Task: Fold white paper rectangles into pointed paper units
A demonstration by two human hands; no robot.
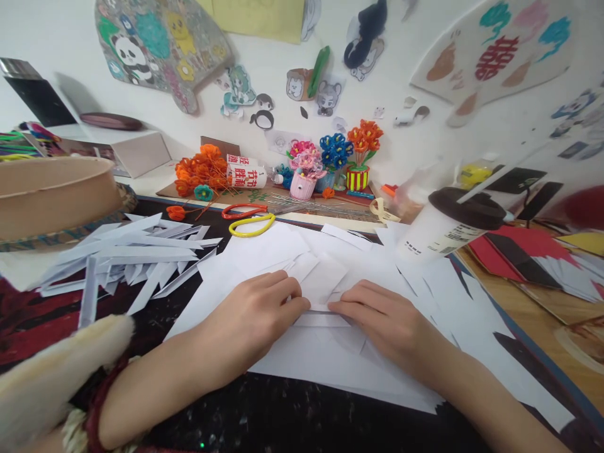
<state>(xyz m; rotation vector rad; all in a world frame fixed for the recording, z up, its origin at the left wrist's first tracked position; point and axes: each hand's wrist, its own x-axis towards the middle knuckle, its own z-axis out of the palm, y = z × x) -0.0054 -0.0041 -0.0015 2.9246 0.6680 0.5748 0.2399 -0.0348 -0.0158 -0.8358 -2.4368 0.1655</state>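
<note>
A narrow folded strip of white paper (323, 319) lies in front of me over larger white sheets (302, 362). My left hand (264, 308) grips its left end, thumb and fingers pressed together. At the other end my right hand (382, 321) pinches the same strip, its fingers closed. Between the two hands lie small loose white paper pieces (325, 277). The undersides of both hands' fingertips are hidden. A pile of folded paper strips (141, 251) rests on the dark mat, left of my left hand.
Scissors (252, 225) with red and yellow handles lie behind the sheets. A lidded cup with a straw (438, 226) stands at the right. A round tan container (51, 195) is at the left. Beaded flower pots (304, 182) line the back, and red paper (500, 255) lies far right.
</note>
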